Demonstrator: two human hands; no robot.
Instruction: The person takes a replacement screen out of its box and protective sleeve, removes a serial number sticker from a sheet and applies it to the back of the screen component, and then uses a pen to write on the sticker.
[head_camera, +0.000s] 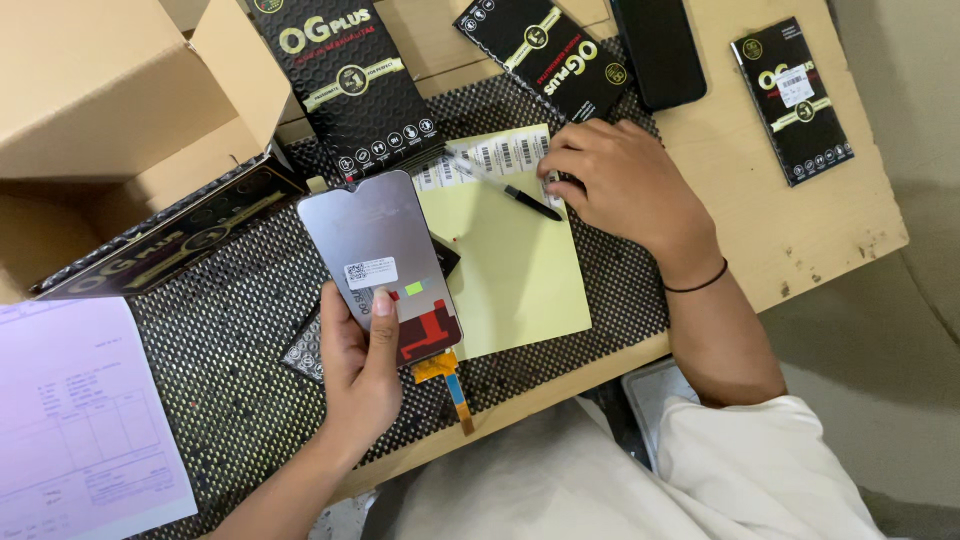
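Head view, steeply down, close.

1. Cardboard box (95, 90) blocks far-left corner of counter (850, 215).
2. Black packets (345, 80) crowd far edge.
3. Open room: bare wood at right, btw lone packet (792, 100) & near edge.

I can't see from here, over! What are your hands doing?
Left hand grips phone screen panel. Right hand on barcode sticker strip. Pen beside it.
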